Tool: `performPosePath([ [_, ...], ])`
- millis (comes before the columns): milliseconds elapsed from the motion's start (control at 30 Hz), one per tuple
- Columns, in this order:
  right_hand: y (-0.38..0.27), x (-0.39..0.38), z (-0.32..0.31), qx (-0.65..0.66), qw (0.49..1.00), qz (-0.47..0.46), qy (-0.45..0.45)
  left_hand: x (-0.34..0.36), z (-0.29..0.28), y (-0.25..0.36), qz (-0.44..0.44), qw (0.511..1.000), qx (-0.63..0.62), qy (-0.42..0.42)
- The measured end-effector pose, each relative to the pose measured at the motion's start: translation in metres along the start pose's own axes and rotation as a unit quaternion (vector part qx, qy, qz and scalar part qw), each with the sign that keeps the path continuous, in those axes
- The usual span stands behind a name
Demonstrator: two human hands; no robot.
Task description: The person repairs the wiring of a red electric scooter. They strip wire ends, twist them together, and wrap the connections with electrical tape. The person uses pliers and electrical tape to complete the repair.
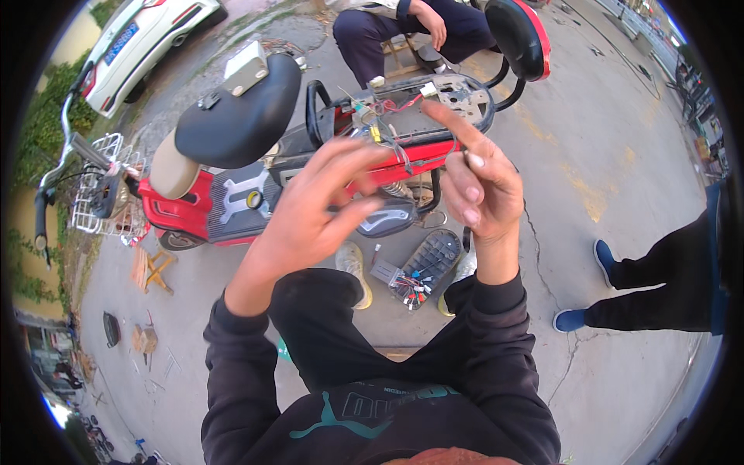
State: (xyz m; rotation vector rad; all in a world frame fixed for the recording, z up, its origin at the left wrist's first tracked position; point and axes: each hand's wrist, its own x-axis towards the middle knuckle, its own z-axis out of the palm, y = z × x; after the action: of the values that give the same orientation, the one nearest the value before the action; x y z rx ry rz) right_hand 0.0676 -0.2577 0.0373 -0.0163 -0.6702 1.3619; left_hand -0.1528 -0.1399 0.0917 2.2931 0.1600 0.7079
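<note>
Left hand (314, 205) hangs fingers spread, right hand (484, 178) points, its curled fingers' contents unclear, both near loose wires (390, 106) on the scooter's (167, 211) rear frame (470, 94); likely risk: a careless sweep snags the white plug (428, 91).

From where I'm standing, soft daylight is spreading evenly over the grey pavement (577, 232), and shadows are falling faintly. The white car (151, 48) is looking pale and bright; the black sleeves (242, 380) are sinking toward darkness. The left hand (306, 209) is blurring, while the right hand (496, 190) is showing more crisply. Toward the round black border (17, 46), straight edges are bending, bluish light is fringing, and fine detail is smearing.
</note>
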Motion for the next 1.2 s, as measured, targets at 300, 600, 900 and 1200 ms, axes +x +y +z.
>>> performPosePath([
  [300, 0.029, -0.011, 0.027, 0.003, 0.994, 0.105, -0.035, 0.056, -0.026, 0.056, 0.069, 0.97, 0.05, -0.228],
  [600, 0.032, -0.012, 0.015, -0.185, 0.968, 0.169, -0.025, 0.044, -0.024, 0.061, 0.002, 0.964, 0.175, -0.199],
  [900, 0.032, -0.004, -0.004, -0.345, 0.927, 0.1, 0.104, 0.058, -0.007, 0.014, -0.172, 0.967, 0.108, -0.152],
  [1200, 0.015, -0.01, -0.045, -0.379, 0.892, 0.101, 0.224, 0.079, 0.017, -0.041, -0.277, 0.95, -0.115, -0.087],
])
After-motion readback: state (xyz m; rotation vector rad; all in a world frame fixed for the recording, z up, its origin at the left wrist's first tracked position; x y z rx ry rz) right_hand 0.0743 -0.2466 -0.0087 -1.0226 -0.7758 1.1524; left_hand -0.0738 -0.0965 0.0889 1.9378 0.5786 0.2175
